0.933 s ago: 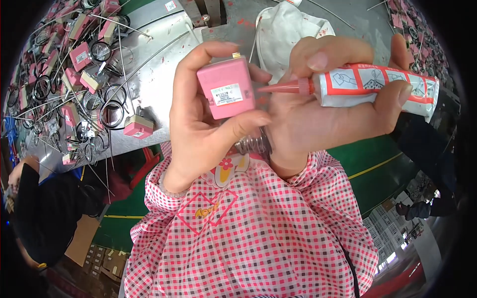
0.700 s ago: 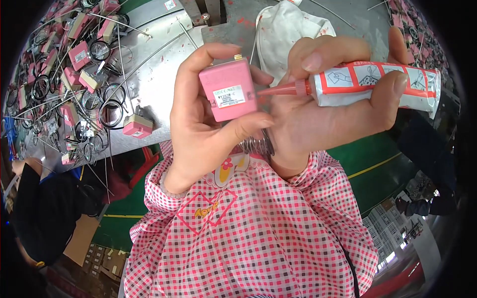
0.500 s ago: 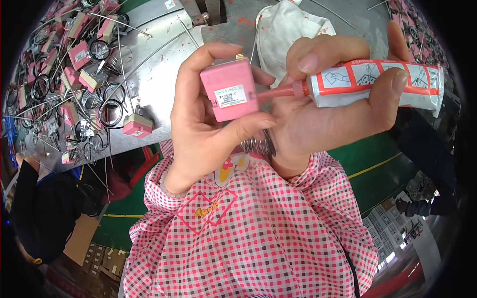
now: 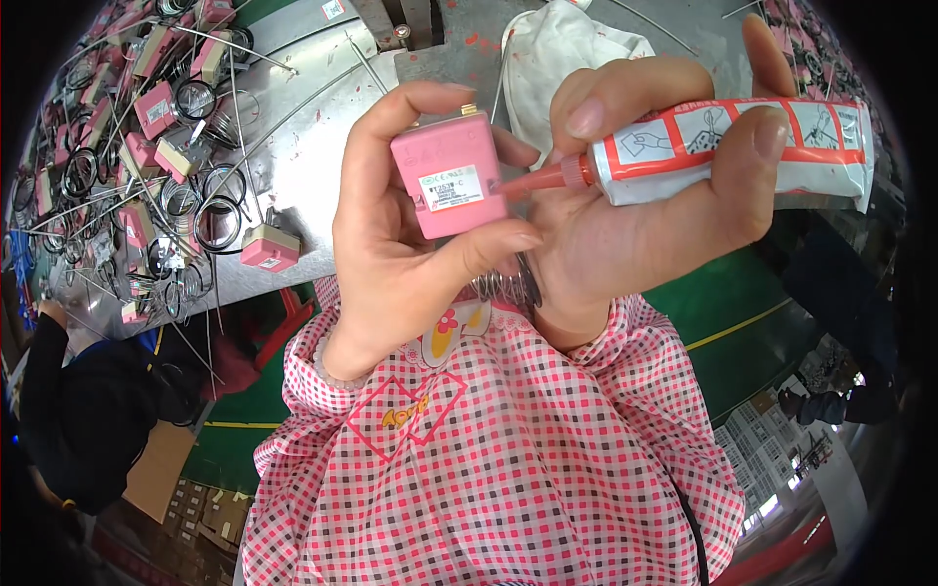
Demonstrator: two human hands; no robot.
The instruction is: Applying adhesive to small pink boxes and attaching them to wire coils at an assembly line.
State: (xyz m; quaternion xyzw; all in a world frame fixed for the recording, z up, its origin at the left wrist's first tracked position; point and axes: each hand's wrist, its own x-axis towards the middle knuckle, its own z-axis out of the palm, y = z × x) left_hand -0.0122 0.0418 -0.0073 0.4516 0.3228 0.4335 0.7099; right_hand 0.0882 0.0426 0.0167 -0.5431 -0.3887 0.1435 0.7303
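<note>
A small pink box (image 4: 451, 174) is gripped in the left hand (image 4: 391, 244) at centre. At its three o'clock, a red-and-white tube (image 4: 723, 146) is clasped by the right hand (image 4: 645, 215) — its red nozzle touching the box's side. More pink boxes (image 4: 156, 107) and wire coils (image 4: 220, 220) lie at ten o'clock.

Pink box (image 4: 449, 176) upright, touching the red-and-white tube's (image 4: 728, 146) red nozzle.

Bench left of left hand (image 4: 401, 244): crowded with pink boxes (image 4: 269, 249) and wire coils (image 4: 220, 220). Above right hand (image 4: 645, 195): white cloth (image 4: 557, 54). Bare metal strip (image 4: 313, 137) open between.
</note>
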